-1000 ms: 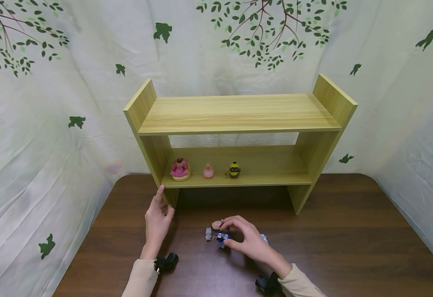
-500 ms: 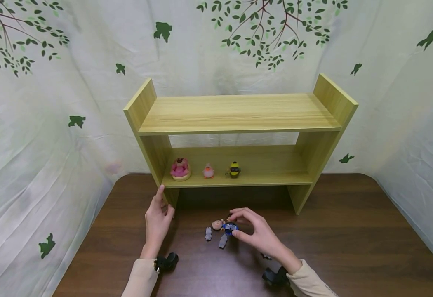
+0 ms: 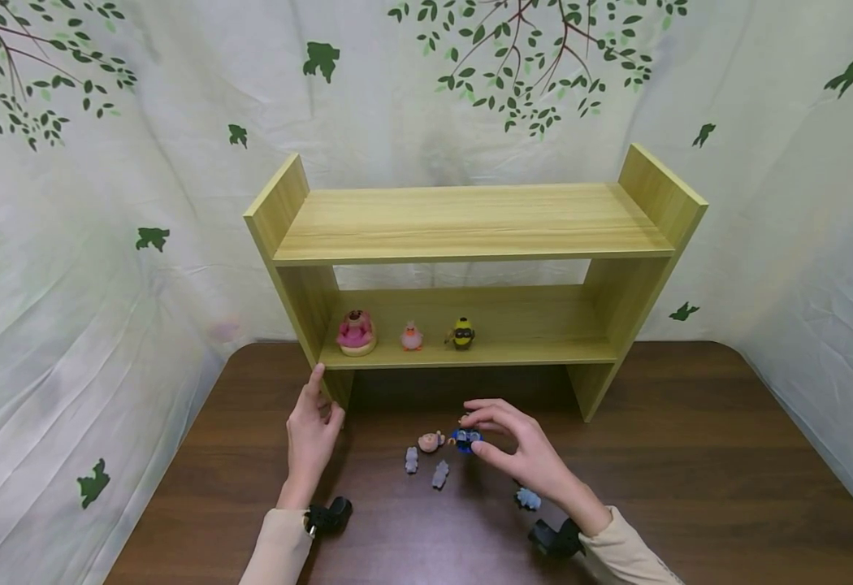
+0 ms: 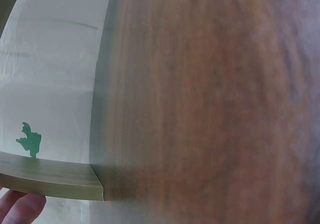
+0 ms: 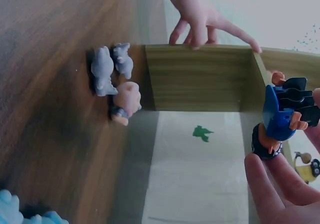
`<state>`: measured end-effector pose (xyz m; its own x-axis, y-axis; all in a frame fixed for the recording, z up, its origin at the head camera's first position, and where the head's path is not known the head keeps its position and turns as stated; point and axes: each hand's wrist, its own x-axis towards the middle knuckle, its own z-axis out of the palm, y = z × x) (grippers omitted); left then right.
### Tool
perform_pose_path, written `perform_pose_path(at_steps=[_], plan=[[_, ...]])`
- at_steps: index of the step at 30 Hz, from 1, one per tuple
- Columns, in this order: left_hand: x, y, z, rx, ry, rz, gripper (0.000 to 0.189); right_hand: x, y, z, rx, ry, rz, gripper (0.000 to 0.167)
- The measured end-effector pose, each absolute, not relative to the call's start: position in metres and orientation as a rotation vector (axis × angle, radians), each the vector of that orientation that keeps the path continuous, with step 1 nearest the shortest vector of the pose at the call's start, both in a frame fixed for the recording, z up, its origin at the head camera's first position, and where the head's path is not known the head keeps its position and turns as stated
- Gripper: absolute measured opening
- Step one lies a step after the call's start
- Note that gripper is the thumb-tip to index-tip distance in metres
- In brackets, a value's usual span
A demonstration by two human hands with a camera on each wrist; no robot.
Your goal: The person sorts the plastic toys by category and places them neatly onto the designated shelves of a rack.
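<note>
In the head view my right hand (image 3: pixel 525 451) holds a small toy figurine (image 3: pixel 465 439) above the table, in front of the shelf. The right wrist view shows this figurine tipped sideways between thumb and fingers, with a blue body (image 5: pixel 278 115), dark legs and a black patterned head. My left hand (image 3: pixel 311 439) touches the left side panel of the wooden shelf (image 3: pixel 470 363), its index finger reaching up to the middle board's front corner. Left of the right hand lie two grey figurines (image 3: pixel 412 461) and a pinkish round-headed figurine (image 3: pixel 430 441).
On the middle board stand a pink bear figurine (image 3: pixel 357 335), a pink duck-like figurine (image 3: pixel 411 336) and a yellow figurine (image 3: pixel 462 334). A light blue figurine (image 3: pixel 528 499) lies on the table (image 3: pixel 726 455) beside my right wrist. A leaf-printed curtain (image 3: pixel 141 325) hangs around the table.
My right hand has lifted the blue figurine from among the others and moved it right and toward the shelf, uncovering the grey and pinkish figurines. The left hand stays at the side panel.
</note>
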<state>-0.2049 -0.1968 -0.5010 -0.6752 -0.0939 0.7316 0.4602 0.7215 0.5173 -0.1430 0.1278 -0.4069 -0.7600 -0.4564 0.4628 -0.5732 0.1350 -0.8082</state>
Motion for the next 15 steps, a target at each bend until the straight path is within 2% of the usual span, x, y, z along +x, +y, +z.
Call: perform_pose_path(at_steps=[9,15], plan=[[-0.206,-0.197,-0.502,-0.283,-2.14,-0.903,0.086,-0.144,0.134,-0.401,1.034,-2.275,1.676,0.026],[-0.206,-0.197,-0.502,-0.293,-2.133,-0.89,0.086,-0.157,0.143,-0.42,1.049,-2.244,1.651,0.028]])
